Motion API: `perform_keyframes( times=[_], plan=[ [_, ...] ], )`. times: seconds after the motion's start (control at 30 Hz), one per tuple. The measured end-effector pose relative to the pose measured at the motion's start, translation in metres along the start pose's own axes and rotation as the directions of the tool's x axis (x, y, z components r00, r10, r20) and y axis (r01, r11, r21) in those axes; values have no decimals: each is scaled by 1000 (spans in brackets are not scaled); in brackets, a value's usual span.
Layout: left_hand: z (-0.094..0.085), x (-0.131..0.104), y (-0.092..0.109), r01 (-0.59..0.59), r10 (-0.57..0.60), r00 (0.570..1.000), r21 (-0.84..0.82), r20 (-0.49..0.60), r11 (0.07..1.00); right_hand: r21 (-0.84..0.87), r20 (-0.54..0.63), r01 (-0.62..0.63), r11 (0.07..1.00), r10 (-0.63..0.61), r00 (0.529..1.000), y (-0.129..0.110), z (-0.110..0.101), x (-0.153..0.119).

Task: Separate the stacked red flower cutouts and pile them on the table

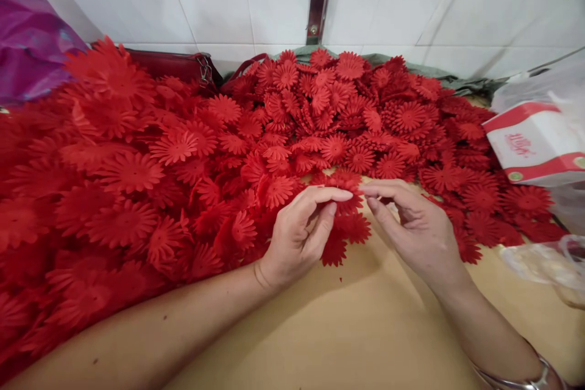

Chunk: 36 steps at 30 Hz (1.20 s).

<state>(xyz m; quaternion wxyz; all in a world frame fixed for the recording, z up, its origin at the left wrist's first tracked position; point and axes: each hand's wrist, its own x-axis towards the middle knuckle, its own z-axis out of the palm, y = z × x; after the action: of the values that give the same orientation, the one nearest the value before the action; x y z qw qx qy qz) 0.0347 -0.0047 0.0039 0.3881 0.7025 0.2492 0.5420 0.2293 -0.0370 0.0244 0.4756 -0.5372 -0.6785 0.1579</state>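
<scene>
My left hand [304, 228] is closed in a pinch at the centre, with a red artificial flower piece [345, 180] at its fingertips. My right hand [414, 225] faces it, thumb and forefinger drawn together at the right edge of that flower piece. Whatever lies between the right fingertips is too small to make out. Just under the hands, more red flower pieces [334, 251] lie on the tan tabletop [365, 317]. A large heap of loose flower pieces [132, 170] spreads to the left of my left hand.
Another heap of red flower pieces [338, 97] rises at the back, against the white tiled wall [274, 0]. Behind it sits a dark red bag [171, 67]. A purple plastic bag [31, 30] is at far left. On the right are a red-and-white box [539, 140] and a clear plastic bag [539, 262].
</scene>
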Motion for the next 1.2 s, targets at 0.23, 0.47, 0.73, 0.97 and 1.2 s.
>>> perform_keyframes(
  times=[0.23, 0.47, 0.73, 0.97, 1.2],
  plan=[
    [6, 1, -5, 350, -335, 936, -197, 105, 916, 35, -119, 146, 989, -141, 983, -4, 8, -2],
    [6, 2, -3, 390, -335, 916, -299, 218, 871, 117, -27, -37, 992, 40, 999, 7, 17, -9],
    [1, 7, 5, 460, -435, 887, -376, 154, 805, 137, -104, 124, 983, -110, 989, -1, 9, -6],
    [3, 10, -1, 474, -464, 877, -369, 123, 800, -65, 2, 249, 966, -250, 968, -2, 7, -3],
    [2, 12, -4, 491, -492, 864, -386, 106, 781, -84, 28, 168, 982, -166, 986, -1, 10, -2]
  ],
)
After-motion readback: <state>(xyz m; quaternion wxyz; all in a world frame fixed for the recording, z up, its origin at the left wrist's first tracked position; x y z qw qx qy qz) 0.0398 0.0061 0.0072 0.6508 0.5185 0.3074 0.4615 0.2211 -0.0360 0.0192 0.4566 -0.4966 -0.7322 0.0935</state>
